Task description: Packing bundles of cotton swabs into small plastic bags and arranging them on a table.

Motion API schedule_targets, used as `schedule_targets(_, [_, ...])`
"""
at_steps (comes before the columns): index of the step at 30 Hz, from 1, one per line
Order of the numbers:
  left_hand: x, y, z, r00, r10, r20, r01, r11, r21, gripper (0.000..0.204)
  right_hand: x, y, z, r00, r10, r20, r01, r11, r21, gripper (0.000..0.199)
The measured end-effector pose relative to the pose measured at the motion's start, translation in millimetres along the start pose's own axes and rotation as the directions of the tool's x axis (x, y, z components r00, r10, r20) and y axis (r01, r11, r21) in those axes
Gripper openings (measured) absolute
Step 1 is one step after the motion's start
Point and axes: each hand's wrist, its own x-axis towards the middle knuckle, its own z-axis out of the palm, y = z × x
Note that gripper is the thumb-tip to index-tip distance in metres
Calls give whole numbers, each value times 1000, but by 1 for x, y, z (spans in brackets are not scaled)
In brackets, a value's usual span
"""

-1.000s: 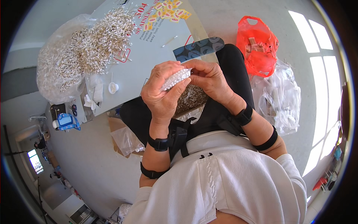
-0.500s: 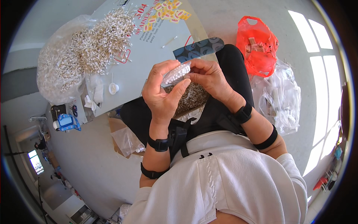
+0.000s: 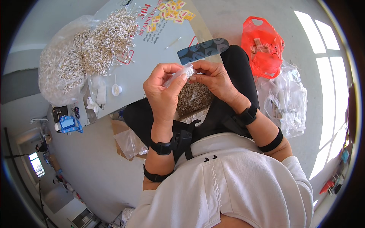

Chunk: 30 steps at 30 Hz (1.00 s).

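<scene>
A small clear plastic pack of white-tipped cotton swabs (image 3: 188,71) is held above my lap. My left hand (image 3: 163,95) grips it from the left, between its thumb and fingers. At its right end my right hand (image 3: 218,81) is closed in a pinch with thumb and forefinger on the plastic. My fingers hide part of the pack. Right below my hands, a box of loose cotton swabs (image 3: 194,98) rests between my thighs.
A large heap of swabs (image 3: 102,45) spills from a clear bag onto the table (image 3: 152,68). Yellow-and-white labels (image 3: 173,13) lie at the far edge. An orange-red bag (image 3: 262,47) and a clear bag (image 3: 285,102) lie right. An open cardboard box (image 3: 118,131) stands lower left.
The pack has turned in my hands, so fewer white tips show and more clear plastic is seen. My left thumb has moved up over it. The right hand stays at its end.
</scene>
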Motion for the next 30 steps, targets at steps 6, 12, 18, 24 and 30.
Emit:
schedule_targets(6, [-2, 1, 3, 983, -177, 43, 181, 930, -320, 9, -1, 3, -1, 999, 18, 28, -18, 1000, 16, 20])
schedule_targets(12, [-8, -9, 12, 988, -156, 4, 151, 949, -277, 9, -3, 3, 3, 999, 33, 20, -34, 999, 27, 25])
schedule_targets(18, [-11, -8, 14, 999, -42, -20, 31, 925, -378, 9, 2, -5, 3, 999, 11, 49, -16, 995, 98, 27])
schedule_targets(24, [-12, -12, 15, 997, -67, -38, 48, 931, -363, 11, 2, -2, 0, 999, 33, 44, -36, 996, 81, 28])
schedule_targets(30, [-11, -13, 13, 996, -85, -38, 66, 930, -361, 10, 1, 0, -2, 995, 51, 86, -58, 995, 82, 30])
